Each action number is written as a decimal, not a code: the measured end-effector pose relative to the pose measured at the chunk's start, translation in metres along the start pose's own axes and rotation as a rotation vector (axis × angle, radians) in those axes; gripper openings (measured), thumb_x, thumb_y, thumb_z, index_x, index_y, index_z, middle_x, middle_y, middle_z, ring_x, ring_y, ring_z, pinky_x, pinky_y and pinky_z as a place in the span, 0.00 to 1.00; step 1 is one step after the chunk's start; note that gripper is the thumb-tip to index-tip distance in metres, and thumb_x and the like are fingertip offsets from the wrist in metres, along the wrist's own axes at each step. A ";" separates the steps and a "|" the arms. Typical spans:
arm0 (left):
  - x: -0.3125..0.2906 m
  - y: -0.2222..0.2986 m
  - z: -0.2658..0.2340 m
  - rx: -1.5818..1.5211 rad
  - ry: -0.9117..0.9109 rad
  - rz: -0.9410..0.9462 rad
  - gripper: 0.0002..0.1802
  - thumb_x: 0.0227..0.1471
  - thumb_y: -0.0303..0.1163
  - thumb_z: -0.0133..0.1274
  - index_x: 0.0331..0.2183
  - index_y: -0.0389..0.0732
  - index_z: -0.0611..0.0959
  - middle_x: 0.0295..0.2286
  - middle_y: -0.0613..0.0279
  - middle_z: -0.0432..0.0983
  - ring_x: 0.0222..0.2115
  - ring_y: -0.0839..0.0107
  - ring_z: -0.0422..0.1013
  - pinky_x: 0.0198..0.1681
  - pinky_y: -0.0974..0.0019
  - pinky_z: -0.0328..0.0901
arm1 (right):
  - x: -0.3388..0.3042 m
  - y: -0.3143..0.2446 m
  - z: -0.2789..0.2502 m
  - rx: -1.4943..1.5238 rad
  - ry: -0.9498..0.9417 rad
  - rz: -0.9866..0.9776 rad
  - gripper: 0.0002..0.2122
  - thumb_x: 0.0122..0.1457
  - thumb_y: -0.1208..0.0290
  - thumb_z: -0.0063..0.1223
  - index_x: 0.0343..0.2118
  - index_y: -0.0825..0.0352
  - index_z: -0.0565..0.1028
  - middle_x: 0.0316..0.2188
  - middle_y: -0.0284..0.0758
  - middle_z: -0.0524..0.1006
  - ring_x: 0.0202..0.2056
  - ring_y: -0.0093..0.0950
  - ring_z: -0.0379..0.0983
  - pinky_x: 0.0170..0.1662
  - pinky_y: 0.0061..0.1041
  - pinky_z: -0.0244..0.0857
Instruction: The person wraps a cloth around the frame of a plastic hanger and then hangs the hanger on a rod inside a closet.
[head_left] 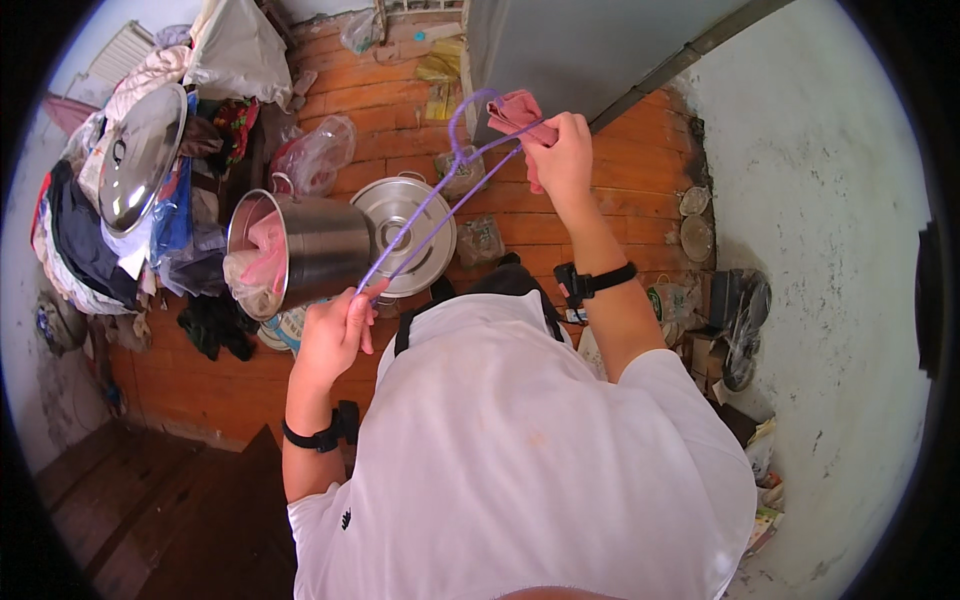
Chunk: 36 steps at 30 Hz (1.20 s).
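Note:
A thin purple clothes hanger [459, 158] stretches slantwise between my two hands, above the floor. My left hand [335, 330] is closed on its near left end. At the far right end, my right hand [563, 152] grips a folded pink cloth [513, 108] together with the hanger. The cloth lies bunched against the hanger's bar near the hook and partly hangs below my fingers. Under the hanger sits a round, lidded metal pot [402, 205]. Beside it, to the left, a tall steel pot [335, 248] has pink and pale material [262, 255] at its mouth.
A heap of clothes [80, 235] fills the left side, with a shiny pot lid [145, 160] on it. Clear plastic bags [318, 152] lie on the wooden floor [620, 215]. A grey panel [580, 50] stands ahead, and a stained wall [820, 250] runs along the right.

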<state>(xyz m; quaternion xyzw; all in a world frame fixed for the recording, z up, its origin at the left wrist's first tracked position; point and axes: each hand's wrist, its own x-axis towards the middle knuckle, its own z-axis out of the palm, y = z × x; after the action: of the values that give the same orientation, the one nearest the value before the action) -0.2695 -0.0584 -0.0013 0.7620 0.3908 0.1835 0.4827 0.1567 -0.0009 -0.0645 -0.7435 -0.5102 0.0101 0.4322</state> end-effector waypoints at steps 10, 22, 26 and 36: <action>0.003 -0.015 -0.002 -0.124 0.084 -0.013 0.23 0.79 0.39 0.38 0.41 0.31 0.81 0.34 0.51 0.82 0.15 0.73 0.76 0.35 0.65 0.78 | 0.002 -0.032 -0.022 0.257 -0.024 -0.066 0.16 0.47 0.81 0.72 0.37 0.69 0.75 0.41 0.43 0.75 0.44 0.43 0.77 0.47 0.39 0.73; 0.038 -0.023 0.025 0.257 0.034 0.019 0.23 0.79 0.37 0.40 0.53 0.33 0.86 0.19 0.62 0.74 0.14 0.75 0.75 0.23 0.66 0.71 | -0.043 -0.085 -0.013 0.260 -0.176 -0.272 0.16 0.48 0.78 0.75 0.39 0.69 0.79 0.43 0.39 0.82 0.44 0.40 0.80 0.48 0.36 0.75; 0.036 -0.008 0.014 0.173 0.102 0.011 0.25 0.79 0.38 0.40 0.45 0.30 0.87 0.24 0.57 0.83 0.13 0.75 0.75 0.24 0.67 0.73 | -0.033 -0.084 -0.024 0.374 -0.294 -0.068 0.16 0.50 0.74 0.75 0.39 0.68 0.79 0.36 0.41 0.81 0.38 0.39 0.80 0.44 0.36 0.75; 0.022 -0.027 0.003 -0.053 0.223 -0.096 0.25 0.79 0.39 0.43 0.38 0.30 0.85 0.26 0.59 0.84 0.13 0.76 0.73 0.20 0.67 0.69 | -0.001 -0.046 -0.087 0.842 -0.489 0.482 0.17 0.62 0.70 0.71 0.50 0.73 0.82 0.43 0.33 0.85 0.43 0.21 0.80 0.48 0.25 0.75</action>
<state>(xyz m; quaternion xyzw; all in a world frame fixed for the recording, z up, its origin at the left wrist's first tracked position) -0.2649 -0.0377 -0.0285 0.7042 0.4731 0.2543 0.4644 0.1617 -0.0518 0.0200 -0.5778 -0.3627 0.4852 0.5470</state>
